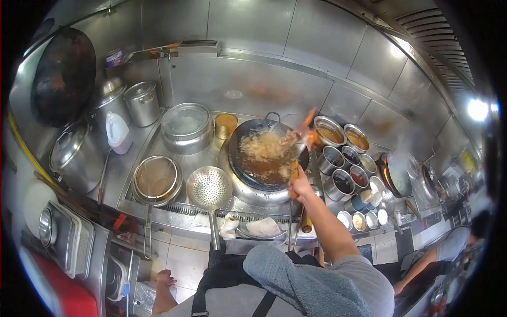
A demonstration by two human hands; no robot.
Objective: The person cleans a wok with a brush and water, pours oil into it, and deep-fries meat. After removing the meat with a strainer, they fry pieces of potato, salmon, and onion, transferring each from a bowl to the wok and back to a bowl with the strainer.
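Observation:
My right hand (300,185) is wrapped round the wooden handle (293,171) of a metal utensil that reaches over the wok. The black wok (243,165) sits on the round burner and holds bubbling brown liquid with pale food (262,146) in it. An orange flame (310,129) shows at the wok's upper right edge. Low at the left, away from the stove, hangs my left hand (166,278), its fingers curled; whether anything is in them is too small to tell. A perforated ladle (209,188) rests on the counter left of the wok.
A fine strainer (156,178) on a pot, a lidded pot (186,124) and a tin (226,126) stand left of the wok. Several sauce containers (343,181) stand at its right. A large black wok (64,76) leans at far left. Another person's arm (422,268) shows lower right.

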